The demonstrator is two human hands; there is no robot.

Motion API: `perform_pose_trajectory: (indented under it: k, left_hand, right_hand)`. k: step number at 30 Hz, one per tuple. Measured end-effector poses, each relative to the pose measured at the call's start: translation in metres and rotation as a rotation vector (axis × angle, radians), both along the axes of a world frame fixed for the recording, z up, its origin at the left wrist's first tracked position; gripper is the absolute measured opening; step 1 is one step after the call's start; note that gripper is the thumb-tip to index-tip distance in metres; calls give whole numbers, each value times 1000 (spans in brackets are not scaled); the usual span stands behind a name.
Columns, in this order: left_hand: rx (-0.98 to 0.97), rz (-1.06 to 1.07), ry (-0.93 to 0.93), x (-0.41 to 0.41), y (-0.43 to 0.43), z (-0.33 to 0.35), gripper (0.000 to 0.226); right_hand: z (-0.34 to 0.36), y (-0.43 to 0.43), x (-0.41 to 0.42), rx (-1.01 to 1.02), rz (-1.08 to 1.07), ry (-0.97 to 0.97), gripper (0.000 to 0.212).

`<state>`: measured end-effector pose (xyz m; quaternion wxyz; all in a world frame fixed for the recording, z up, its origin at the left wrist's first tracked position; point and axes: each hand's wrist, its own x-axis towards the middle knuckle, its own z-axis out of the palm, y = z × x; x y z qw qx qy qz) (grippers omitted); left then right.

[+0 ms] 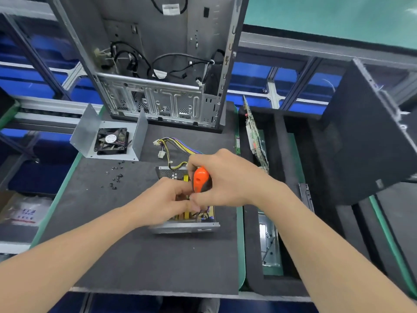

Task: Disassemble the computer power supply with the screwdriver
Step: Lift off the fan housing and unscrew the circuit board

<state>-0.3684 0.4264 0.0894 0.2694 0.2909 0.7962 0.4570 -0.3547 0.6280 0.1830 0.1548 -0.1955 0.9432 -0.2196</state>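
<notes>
Right hand point(225, 177): we are gripping the screwdriver point(201, 180) with it, fingers wrapping round the orange and black handle, which is standing nearly upright; the shaft is hiding behind our hands.
Left hand point(167, 201): we are reaching it into the open box just under the right hand, fingers curling; blur is keeping us from telling whether they are pinching anything.
Power supply point(187, 225): it is lying on the mat directly beneath both hands, lid off, yellow parts showing inside, its near metal wall facing us.
Wires point(178, 144): a yellow, purple and black bundle is trailing from the far end of the power supply, white plugs resting on the mat.
Screws point(116, 175): small dark ones are lying scattered left of the power supply, apart from it.
Lid point(90, 132): the bent metal cover is sitting at the far left, a black fan point(111, 141) lying in it.
Mat point(135, 256): dark and green-edged, it is carrying all of this.
Computer case point(162, 64): it is standing upright at the far edge, black cables hanging inside.
Foam tray point(252, 256): it is sitting right of the mat, holding a circuit board point(255, 134) on edge.
</notes>
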Motion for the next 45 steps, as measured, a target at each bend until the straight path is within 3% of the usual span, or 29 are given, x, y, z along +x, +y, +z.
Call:
perform_pose_trajectory:
  k: [4,6,10,14,20,24,26,28,30,32,34,36,39,43,45]
  left_hand:
    - [-41,17,51,13,5,11,16]
    - [-58,58,68,19,5,13,27]
    - [-14,139,42,31,8,14,39]
    - [84,110,-50,43,21,12,26]
    - [-53,43,26,39,11,1,8]
    - [-76,32,59,39,12,2,13]
    - [-49,37,98,42,13,2,18]
    - [-66,47,142,43,14,2,12]
    - [-50,74,137,42,14,1,15]
    - [-52,81,137,41,13,1,13]
    - [-57,65,146,40,12,0,12]
    - [-20,36,127,39,8,-1,9]
    - [32,-1,76,38,4,0,12]
    - [-13,-22,87,42,4,6,26]
    - [-41,-30,116,45,5,9,31]
  right_hand:
    - [14,-16,17,178,-140,260,42]
    - [15,-29,24,265,-231,186,50]
    - [7,-46,28,238,-325,55,40]
    - [9,-46,27,263,-331,-38,35]
    - [43,-29,22,269,68,-129,19]
    - [54,-31,15,428,478,-66,21]
    - [50,-34,20,466,502,-27,24]
    - [44,-40,31,477,304,44,29]
    - [37,-51,42,522,-120,144,43]
    - [29,-63,47,513,-462,102,49]
    - [23,-71,45,393,-554,-4,41]
    - [26,-69,42,343,-480,-49,32]
    - [40,-55,40,363,-201,-108,18]
    - [50,-34,39,436,314,-72,24]
    - [52,-28,40,420,364,-43,25]
